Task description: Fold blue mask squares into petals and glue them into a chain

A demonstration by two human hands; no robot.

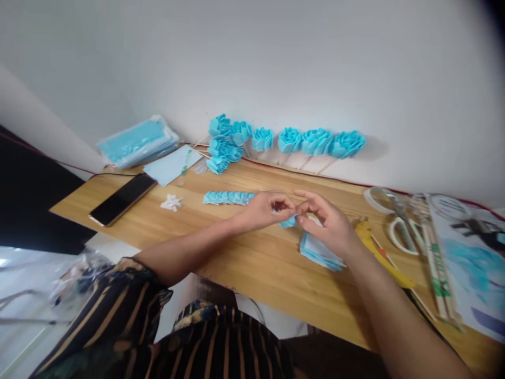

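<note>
Pinching a small, soft blue piece of sheet material (289, 221) at their fingertips, the left hand (272, 208) and the right hand (325, 223) meet above the middle of a wood-grained tabletop (252, 268). The left hand is curled with its fingertips on the piece; the right grips its other side between thumb and forefinger, the remaining fingers loosely bent.

Below the right hand, partly covered by it, lies a neat stack of thin, pale-blue square sheets (321, 255). A straight row of pleated blue folded pieces (224, 198) runs to the left hand, which hides its far end.

Along the back edge, layered blue rose-shaped flowers (289, 140) on thin pale sticks lean against a smooth white wall (276, 63), others heaped beside them. A glossy plastic-wrapped pack of blue sheets (136, 142) fills the back left corner, a flat light-blue sheet (173, 164) next to it. Nearer the left edge rest a flat black phone (123, 199) and a cluster of small white strips (171, 202).

Toward the right edge, just beyond the right forearm, crowd a yellow plastic tool (381, 255), white-handled metal scissors (406, 226), a bundle of slender wooden sticks (436, 263) in clear wrapping and a printed white sheet (473, 263).
</note>
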